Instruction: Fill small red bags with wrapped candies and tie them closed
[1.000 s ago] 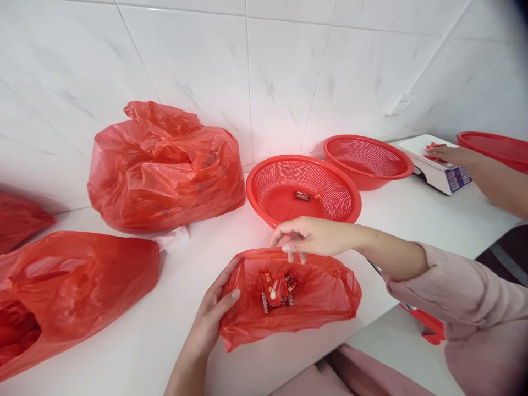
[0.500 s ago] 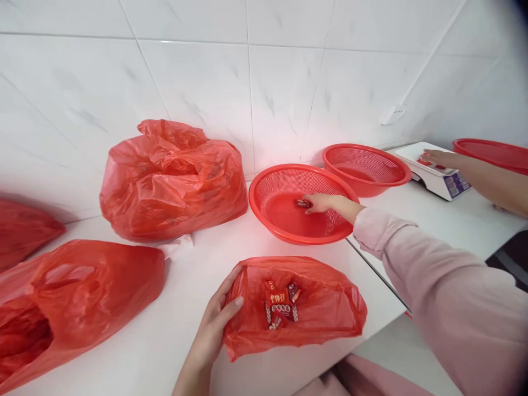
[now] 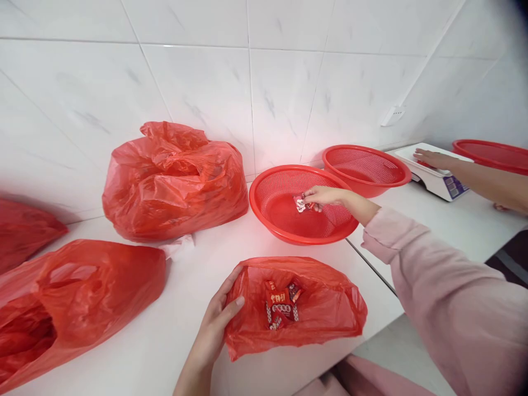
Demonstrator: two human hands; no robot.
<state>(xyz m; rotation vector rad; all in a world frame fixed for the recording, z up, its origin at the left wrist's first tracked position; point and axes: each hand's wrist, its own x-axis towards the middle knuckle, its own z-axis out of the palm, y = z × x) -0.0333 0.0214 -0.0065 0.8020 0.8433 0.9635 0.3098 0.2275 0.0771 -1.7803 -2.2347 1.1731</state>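
My left hand (image 3: 216,324) grips the left rim of a small red plastic bag (image 3: 325,308) lying open on the white counter, thumb inside the mouth. Several wrapped candies (image 3: 281,305) lie inside that bag. My right hand (image 3: 325,196) is over the nearer red mesh basket (image 3: 272,190), its fingers pinched on a small wrapped candy (image 3: 301,204) lifted just above the basket floor.
A second red mesh basket (image 3: 367,168) stands behind to the right. Another person's hand (image 3: 431,159) rests on a white scale (image 3: 439,179), a third red basket (image 3: 490,153) beyond. Full red bags sit at the wall (image 3: 173,179) and at left (image 3: 78,297). The counter (image 3: 454,220) edge is near right.
My right hand went from above the open bag to the nearer basket, closed on a candy there and has raised it slightly. My left hand kept its hold on the bag.
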